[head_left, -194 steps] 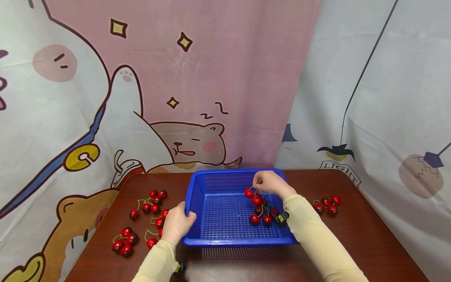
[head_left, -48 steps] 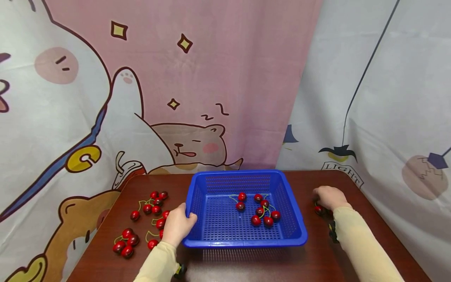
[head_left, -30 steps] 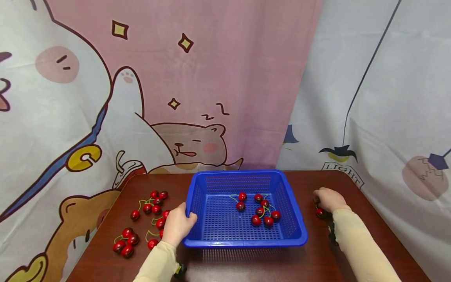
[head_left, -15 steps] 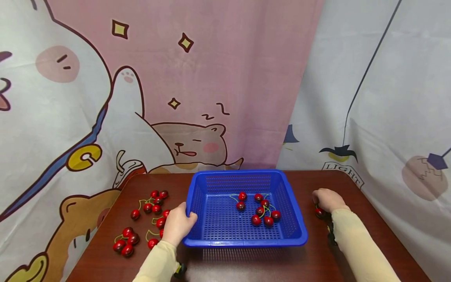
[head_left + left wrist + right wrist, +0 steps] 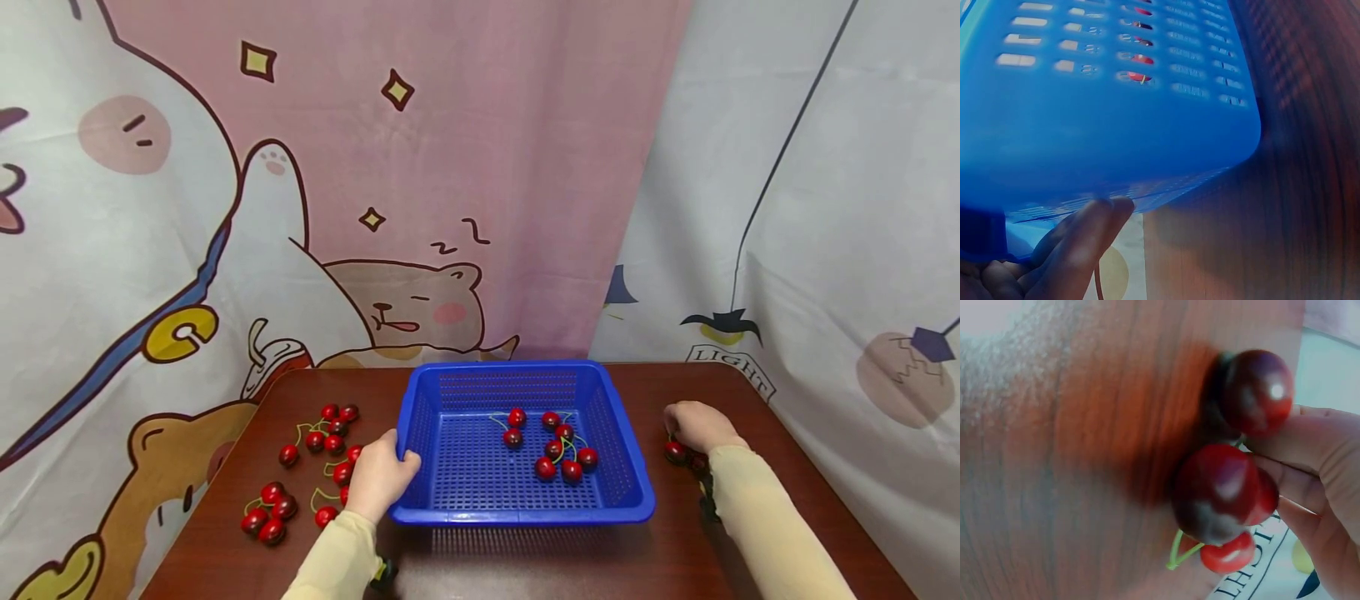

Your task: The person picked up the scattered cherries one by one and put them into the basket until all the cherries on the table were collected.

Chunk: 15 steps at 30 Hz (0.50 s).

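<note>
My left hand (image 5: 381,477) grips the left rim of a blue plastic basket (image 5: 517,517). In the left wrist view its fingers (image 5: 1088,247) lie against the basket's outer wall (image 5: 1104,137). Several red cherries (image 5: 545,468) with green stems lie on the basket floor, toward the right. To the right of the basket, my right hand (image 5: 703,427) pinches at the stem of a small bunch of cherries (image 5: 676,452). The right wrist view shows dark red cherries (image 5: 1216,490) close beside the fingertips (image 5: 1285,437); the pinch point itself is mostly hidden.
On the brown wooden table (image 5: 525,567), several cherry bunches sit left of the basket, including one at the back (image 5: 333,443) and one nearer (image 5: 272,531). Others are partly behind my left hand. A cartoon-print curtain (image 5: 510,167) hangs behind the table.
From above the basket, my right hand has moved right to the table cherries. A pair of cherries now lies mid-basket. Just now the right-hand cherries shifted slightly left. My left hand stayed put.
</note>
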### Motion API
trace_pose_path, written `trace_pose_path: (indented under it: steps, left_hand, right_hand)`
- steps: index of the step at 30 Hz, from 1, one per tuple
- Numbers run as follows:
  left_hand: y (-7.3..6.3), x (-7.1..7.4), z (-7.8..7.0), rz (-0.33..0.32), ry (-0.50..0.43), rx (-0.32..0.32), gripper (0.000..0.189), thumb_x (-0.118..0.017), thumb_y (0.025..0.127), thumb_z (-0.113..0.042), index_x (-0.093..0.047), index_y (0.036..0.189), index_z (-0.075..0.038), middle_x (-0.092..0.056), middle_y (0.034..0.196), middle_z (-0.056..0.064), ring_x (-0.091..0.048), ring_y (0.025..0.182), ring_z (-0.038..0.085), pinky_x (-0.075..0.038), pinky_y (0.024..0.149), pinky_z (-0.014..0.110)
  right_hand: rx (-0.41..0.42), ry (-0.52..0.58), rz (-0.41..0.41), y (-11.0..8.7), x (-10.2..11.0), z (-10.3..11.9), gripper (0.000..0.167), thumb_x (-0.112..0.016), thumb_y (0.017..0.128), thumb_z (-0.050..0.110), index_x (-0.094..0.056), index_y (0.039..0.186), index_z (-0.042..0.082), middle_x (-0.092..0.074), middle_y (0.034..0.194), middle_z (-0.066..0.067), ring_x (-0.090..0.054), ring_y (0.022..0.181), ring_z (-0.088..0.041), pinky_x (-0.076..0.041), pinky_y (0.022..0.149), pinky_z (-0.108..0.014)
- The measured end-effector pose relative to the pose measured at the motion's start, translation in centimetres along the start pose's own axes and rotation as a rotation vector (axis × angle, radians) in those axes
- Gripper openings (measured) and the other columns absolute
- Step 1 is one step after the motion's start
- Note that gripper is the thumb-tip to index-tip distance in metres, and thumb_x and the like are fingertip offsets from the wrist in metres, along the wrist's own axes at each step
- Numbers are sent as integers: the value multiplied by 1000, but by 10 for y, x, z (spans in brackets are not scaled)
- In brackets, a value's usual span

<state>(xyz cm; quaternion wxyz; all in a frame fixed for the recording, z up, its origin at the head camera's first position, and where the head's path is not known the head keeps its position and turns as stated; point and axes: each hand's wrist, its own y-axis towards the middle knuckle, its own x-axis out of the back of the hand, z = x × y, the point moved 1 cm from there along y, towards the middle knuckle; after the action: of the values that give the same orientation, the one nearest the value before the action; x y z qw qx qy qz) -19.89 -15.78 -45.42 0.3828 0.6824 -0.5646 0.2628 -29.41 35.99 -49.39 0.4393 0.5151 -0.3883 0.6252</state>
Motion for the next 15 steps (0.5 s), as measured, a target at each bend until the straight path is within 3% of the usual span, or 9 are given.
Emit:
trace_pose_path:
  steps: [15]
  left_hand:
    - [0, 0, 0, 6, -3, 4, 18, -62, 82, -12, -61, 94, 2, -68, 80, 16, -63, 63, 29, -54, 63, 48]
  right_hand:
    - [73, 39, -155, -6, 35, 17, 17, -70, 80, 0, -62, 82, 14, -57, 75, 4, -49, 67, -16, -47, 63, -38]
